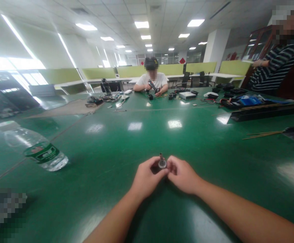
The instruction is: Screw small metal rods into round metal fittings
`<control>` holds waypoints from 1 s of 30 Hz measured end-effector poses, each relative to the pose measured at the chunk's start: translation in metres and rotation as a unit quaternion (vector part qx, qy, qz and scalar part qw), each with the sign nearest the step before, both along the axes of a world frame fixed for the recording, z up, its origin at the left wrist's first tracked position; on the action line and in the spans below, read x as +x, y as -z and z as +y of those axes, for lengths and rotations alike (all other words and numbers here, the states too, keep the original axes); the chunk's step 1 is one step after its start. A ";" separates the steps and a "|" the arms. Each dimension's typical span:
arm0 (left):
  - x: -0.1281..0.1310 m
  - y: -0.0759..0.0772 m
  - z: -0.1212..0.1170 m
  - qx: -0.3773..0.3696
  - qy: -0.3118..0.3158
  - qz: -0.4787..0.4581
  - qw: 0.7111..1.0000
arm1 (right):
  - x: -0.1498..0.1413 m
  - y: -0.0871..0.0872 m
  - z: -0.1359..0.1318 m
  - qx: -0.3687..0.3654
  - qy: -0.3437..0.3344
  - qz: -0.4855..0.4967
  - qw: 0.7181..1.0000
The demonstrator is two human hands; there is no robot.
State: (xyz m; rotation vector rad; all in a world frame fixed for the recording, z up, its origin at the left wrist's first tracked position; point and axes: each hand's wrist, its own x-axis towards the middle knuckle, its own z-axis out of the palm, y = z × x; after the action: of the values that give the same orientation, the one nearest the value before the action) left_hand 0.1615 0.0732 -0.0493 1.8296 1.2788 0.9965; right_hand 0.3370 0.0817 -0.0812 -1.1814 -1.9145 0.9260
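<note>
A small metal part (pixel 162 164) with a round, disc-like base and a thin shaft pointing up is between my hands, above the green table (pixel 106 148). My left hand (pixel 147 177) is closed around it, with the thumb in front and the index finger behind. Close against its right side is my right hand (pixel 183 173), its fingers curled in and the thumb bent toward them. What the right fingertips pinch, if anything, is hidden. The lower end of the part is covered by my fingers.
A clear water bottle (pixel 42 152) with a green label lies at the left. Across the table, a seated person (pixel 153 81) handles a dark device. Electronics and a blue item (pixel 249 99) lie at the far right, near thin rods (pixel 263 135). Another person (pixel 278 67) stands there.
</note>
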 end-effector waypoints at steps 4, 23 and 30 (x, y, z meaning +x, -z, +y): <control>0.000 0.000 0.000 -0.008 -0.008 0.006 1.000 | 0.000 0.000 0.001 -0.001 0.004 -0.003 1.000; -0.002 0.002 0.001 0.038 -0.007 0.025 0.999 | -0.001 -0.001 0.000 -0.002 0.010 -0.012 1.000; -0.003 0.003 0.002 0.047 -0.043 0.000 0.998 | -0.001 -0.002 0.000 0.005 0.000 -0.008 1.000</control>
State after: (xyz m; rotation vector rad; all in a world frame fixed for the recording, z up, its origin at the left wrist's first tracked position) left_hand 0.1587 0.0749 -0.0524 1.8575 1.3398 1.1198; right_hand 0.3356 0.0814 -0.0789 -1.1858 -1.9291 0.9089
